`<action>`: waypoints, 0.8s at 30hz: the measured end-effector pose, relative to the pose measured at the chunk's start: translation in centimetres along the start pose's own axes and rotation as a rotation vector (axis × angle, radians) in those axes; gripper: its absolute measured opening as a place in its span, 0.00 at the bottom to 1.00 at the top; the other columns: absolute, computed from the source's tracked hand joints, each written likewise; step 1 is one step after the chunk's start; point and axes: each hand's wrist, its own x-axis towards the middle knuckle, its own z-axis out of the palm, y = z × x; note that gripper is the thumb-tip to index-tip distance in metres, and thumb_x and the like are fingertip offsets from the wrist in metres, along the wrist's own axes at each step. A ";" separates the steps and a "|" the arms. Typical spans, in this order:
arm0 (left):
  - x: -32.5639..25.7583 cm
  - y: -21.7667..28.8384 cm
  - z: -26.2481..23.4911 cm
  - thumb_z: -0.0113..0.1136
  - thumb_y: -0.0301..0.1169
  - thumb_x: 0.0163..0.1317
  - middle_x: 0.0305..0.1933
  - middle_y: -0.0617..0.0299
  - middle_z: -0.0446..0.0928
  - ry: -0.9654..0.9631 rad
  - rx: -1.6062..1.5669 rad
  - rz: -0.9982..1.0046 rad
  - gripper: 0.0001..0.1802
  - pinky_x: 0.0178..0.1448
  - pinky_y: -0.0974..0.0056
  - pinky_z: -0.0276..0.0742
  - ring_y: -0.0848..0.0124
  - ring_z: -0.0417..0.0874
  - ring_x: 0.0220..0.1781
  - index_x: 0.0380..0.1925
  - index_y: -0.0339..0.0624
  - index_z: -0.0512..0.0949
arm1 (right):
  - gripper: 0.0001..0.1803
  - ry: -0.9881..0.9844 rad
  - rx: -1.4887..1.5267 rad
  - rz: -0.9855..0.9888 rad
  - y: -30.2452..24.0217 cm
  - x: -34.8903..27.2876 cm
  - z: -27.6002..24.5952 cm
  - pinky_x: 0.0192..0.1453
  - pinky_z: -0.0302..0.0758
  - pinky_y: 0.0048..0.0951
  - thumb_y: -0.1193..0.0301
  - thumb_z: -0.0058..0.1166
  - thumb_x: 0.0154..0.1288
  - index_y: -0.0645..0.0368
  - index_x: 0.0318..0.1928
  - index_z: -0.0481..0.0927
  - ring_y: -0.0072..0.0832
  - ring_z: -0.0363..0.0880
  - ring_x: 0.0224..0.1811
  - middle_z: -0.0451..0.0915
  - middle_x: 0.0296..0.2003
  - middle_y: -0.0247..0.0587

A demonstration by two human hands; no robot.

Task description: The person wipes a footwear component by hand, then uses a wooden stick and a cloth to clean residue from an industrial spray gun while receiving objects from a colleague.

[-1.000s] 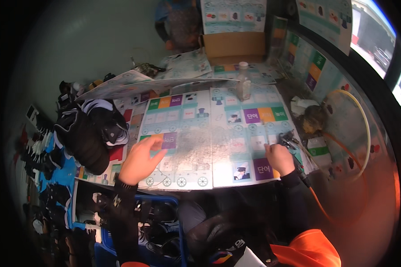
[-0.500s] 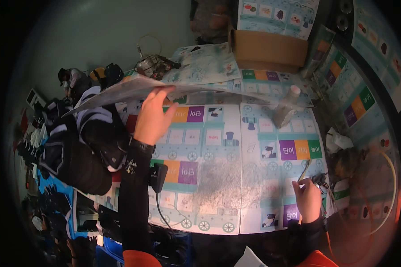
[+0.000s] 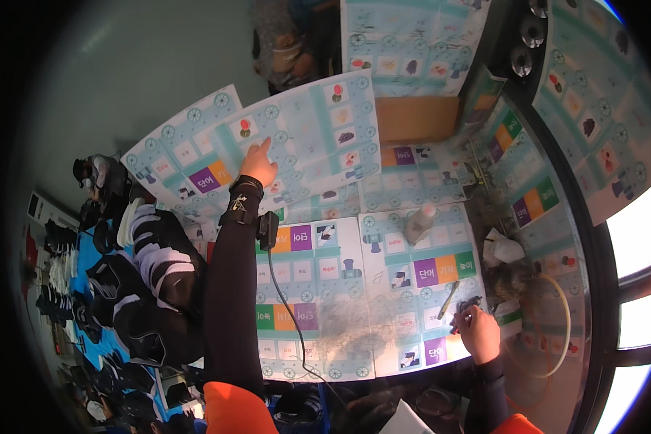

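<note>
My left hand reaches far forward and grips a large light-blue printed sheet with train pictures and coloured squares, held raised and curved above the table. A black device with a thin cable sits at that wrist. My right hand rests curled at the table's near right edge, its fingers closed on a small dark object. A yellow-green pen lies just left of it. More of the same printed sheets cover the table under both arms.
A small pale bottle stands on the sheets mid-table. A crumpled white item and a white hoop lie at the right. A cardboard box stands behind. Black-and-white striped clothing is heaped at the left. Printed sheets hang on the right wall.
My left hand went from the table's near edge out to the far side and lifted a printed sheet. My right hand stayed near the right edge with the dark object.
</note>
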 end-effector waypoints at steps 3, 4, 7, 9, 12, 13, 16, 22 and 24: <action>1.1 1.9 -0.6 0.68 0.36 0.67 0.74 0.40 0.72 -0.087 0.060 -0.042 0.43 0.77 0.48 0.76 0.43 0.76 0.74 0.82 0.49 0.65 | 0.16 0.000 -0.035 0.052 0.9 -0.4 -2.5 0.38 0.81 0.51 0.58 0.71 0.67 0.57 0.34 0.83 0.52 0.87 0.33 0.86 0.27 0.50; 1.3 1.7 -0.5 0.68 0.36 0.67 0.74 0.40 0.72 -0.092 0.066 -0.040 0.43 0.77 0.48 0.76 0.43 0.76 0.74 0.82 0.49 0.65 | 0.16 0.004 -0.060 0.050 1.1 -0.5 -2.9 0.38 0.81 0.51 0.58 0.71 0.67 0.57 0.34 0.82 0.52 0.87 0.34 0.86 0.28 0.50; 1.4 2.1 -0.8 0.68 0.37 0.68 0.75 0.40 0.71 -0.098 0.101 -0.075 0.42 0.76 0.48 0.76 0.44 0.76 0.75 0.81 0.47 0.66 | 0.17 -0.012 -0.035 0.067 1.7 -0.7 -4.1 0.38 0.81 0.52 0.58 0.71 0.67 0.57 0.33 0.82 0.54 0.87 0.36 0.86 0.29 0.52; 1.1 3.6 -1.2 0.67 0.37 0.68 0.76 0.40 0.71 -0.215 0.170 -0.171 0.40 0.76 0.48 0.77 0.45 0.79 0.72 0.80 0.45 0.67 | 0.17 -0.015 -0.045 0.059 3.1 -0.6 -3.8 0.39 0.81 0.53 0.58 0.71 0.67 0.57 0.33 0.82 0.54 0.87 0.36 0.86 0.29 0.52; 0.1 4.4 -1.3 0.67 0.36 0.66 0.71 0.36 0.77 -0.237 0.089 -0.198 0.37 0.75 0.49 0.78 0.43 0.82 0.69 0.76 0.43 0.72 | 0.17 -0.048 -0.050 0.066 4.8 -0.5 -3.2 0.39 0.83 0.54 0.57 0.71 0.67 0.56 0.34 0.83 0.54 0.88 0.36 0.87 0.29 0.52; -0.4 4.2 -1.3 0.67 0.36 0.66 0.71 0.36 0.77 -0.247 0.097 -0.200 0.37 0.75 0.49 0.78 0.43 0.82 0.69 0.76 0.43 0.72 | 0.17 -0.062 -0.041 0.042 5.4 -0.5 -3.0 0.39 0.83 0.54 0.56 0.71 0.68 0.56 0.34 0.83 0.54 0.89 0.35 0.87 0.29 0.52; -1.9 4.3 -1.8 0.72 0.40 0.63 0.57 0.35 0.85 -0.203 0.060 -0.099 0.34 0.71 0.47 0.79 0.40 0.84 0.65 0.68 0.39 0.79 | 0.16 -0.108 -0.005 0.082 6.0 -0.1 -2.3 0.43 0.84 0.54 0.57 0.69 0.66 0.58 0.35 0.85 0.55 0.89 0.39 0.88 0.31 0.55; -10.8 14.4 6.1 0.80 0.44 0.56 0.55 0.37 0.86 -0.245 -0.319 0.005 0.42 0.65 0.47 0.83 0.43 0.87 0.60 0.66 0.31 0.76 | 0.20 -0.165 -0.030 0.177 9.5 0.1 -1.5 0.45 0.83 0.57 0.54 0.69 0.64 0.61 0.36 0.85 0.59 0.88 0.40 0.87 0.33 0.59; -14.4 16.9 10.3 0.86 0.49 0.51 0.59 0.39 0.83 -0.218 -0.453 0.016 0.52 0.66 0.50 0.82 0.47 0.85 0.63 0.68 0.27 0.72 | 0.21 -0.191 -0.032 0.187 8.7 0.0 -1.6 0.46 0.84 0.56 0.53 0.69 0.63 0.62 0.36 0.85 0.58 0.89 0.40 0.88 0.33 0.59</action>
